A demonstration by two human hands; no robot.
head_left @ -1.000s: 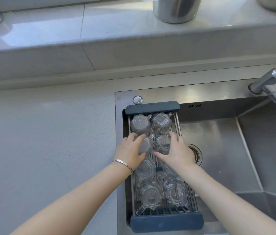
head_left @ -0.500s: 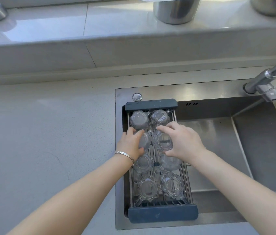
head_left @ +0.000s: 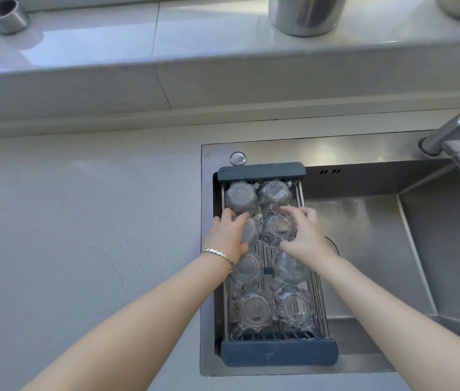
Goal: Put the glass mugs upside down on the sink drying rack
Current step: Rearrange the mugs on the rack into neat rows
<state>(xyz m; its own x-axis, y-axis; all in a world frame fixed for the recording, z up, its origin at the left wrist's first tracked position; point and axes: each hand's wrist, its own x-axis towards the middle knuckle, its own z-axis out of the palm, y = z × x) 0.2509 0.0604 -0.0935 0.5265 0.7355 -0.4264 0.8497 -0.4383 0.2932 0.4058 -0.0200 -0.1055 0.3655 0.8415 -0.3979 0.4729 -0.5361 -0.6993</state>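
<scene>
Glass mugs [head_left: 254, 307] are crowding the drying rack [head_left: 278, 356]; left hand [head_left: 228, 235] and right hand [head_left: 306, 238] are each cupping one mid-frame, risking clinks or chips.

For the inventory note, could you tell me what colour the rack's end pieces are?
Dark blue-grey end pieces, clearest in the head view.

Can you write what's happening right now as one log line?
left hand: on mug | right hand: on mug | drying rack: eight mugs upside down

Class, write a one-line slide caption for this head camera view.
Both hands, left and right, steady upturned glass mugs on a drying rack across the sink.
</scene>
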